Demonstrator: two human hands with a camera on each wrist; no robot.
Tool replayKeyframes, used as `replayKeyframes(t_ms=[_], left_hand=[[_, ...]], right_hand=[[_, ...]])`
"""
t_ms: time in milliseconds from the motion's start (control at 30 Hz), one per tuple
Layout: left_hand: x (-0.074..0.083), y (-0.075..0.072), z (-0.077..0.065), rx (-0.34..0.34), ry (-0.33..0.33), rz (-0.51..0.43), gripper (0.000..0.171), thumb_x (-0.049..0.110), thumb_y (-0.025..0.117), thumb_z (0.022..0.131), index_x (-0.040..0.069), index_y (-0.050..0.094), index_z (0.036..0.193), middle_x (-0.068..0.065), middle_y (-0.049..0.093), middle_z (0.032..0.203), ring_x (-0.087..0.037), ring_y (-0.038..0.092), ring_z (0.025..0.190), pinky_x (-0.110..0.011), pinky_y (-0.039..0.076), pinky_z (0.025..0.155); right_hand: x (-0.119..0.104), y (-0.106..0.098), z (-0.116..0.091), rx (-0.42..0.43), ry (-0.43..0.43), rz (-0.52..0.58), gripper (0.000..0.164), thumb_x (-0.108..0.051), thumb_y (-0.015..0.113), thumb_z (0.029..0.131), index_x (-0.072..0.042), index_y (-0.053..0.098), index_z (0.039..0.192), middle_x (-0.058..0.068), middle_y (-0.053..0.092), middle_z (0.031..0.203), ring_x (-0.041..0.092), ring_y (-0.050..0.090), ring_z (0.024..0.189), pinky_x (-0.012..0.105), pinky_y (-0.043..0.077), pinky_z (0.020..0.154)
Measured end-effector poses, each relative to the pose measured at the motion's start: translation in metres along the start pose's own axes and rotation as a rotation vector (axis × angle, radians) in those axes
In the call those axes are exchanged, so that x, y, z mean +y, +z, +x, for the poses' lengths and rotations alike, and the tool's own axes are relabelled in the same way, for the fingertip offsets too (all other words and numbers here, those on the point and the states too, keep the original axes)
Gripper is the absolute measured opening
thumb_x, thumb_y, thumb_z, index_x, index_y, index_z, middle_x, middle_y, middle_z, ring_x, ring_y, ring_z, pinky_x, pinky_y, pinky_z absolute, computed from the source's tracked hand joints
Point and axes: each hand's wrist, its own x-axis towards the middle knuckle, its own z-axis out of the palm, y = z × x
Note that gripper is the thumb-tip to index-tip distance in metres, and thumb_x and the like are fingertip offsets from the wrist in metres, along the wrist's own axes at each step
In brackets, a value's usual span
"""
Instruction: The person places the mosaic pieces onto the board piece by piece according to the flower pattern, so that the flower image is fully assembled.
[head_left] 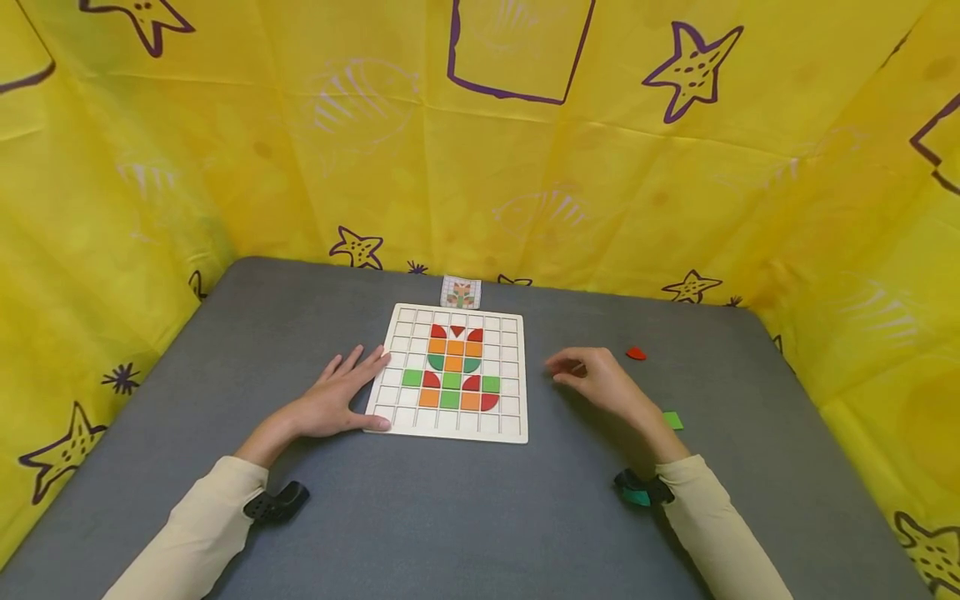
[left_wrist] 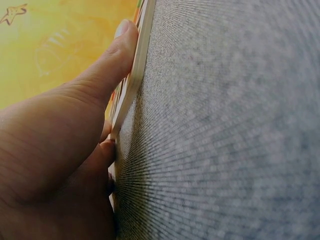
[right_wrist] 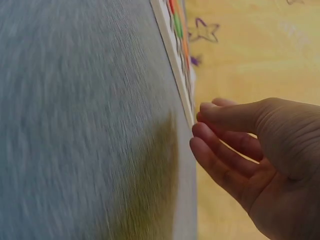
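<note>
A white grid board (head_left: 504,425) lies on the grey table, with red, orange and green tiles set in its squares. My left hand (head_left: 330,402) rests on the board's left edge, fingers spread and thumb on the near left corner. In the left wrist view, the thumb (left_wrist: 116,55) lies along the board's edge. Off the board's right side, my right hand (head_left: 596,379) hovers over the table. Its fingers (right_wrist: 220,155) are loosely bent, and no tile shows between them. A red tile (head_left: 636,353) lies beyond that hand, and a green tile (head_left: 672,420) beside the right forearm.
A small card (head_left: 461,292) with a similar coloured pattern lies just behind the board. Yellow cloth (head_left: 420,167) with sea-creature drawings hangs around the back and sides of the grey table (head_left: 450,517). Dark bands (head_left: 277,502) sit at both wrists.
</note>
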Motion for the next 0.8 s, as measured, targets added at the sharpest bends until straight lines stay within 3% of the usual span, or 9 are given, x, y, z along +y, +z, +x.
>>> replayKeyframes(t_ms=[433,800], left_hand=[[-0.006,0.003,-0.003,0.048,0.069,-0.027,0.105,0.057,0.075,0.077,0.006,0.025,0.155,-0.019,0.016,0.162,-0.047,0.001,0.146,-0.062,-0.004,0.113],[-0.002,-0.001,-0.001,0.002,0.014,-0.008,0.106,0.057,0.075,0.078,0.007,0.023,0.156,-0.017,0.014,0.162,-0.045,0.0,0.147,-0.062,-0.003,0.114]], right_hand=[[0.043,-0.038,-0.019,0.094,0.158,-0.013,0.026,0.004,0.071,0.086,-0.001,0.071,0.112,0.015,0.072,0.104,0.029,0.068,0.093,0.044,0.056,0.08],[0.072,-0.065,-0.027,0.092,0.209,-0.11,0.032,0.009,0.07,0.084,0.003,0.068,0.115,0.025,0.066,0.115,0.042,0.066,0.1,0.055,0.051,0.087]])
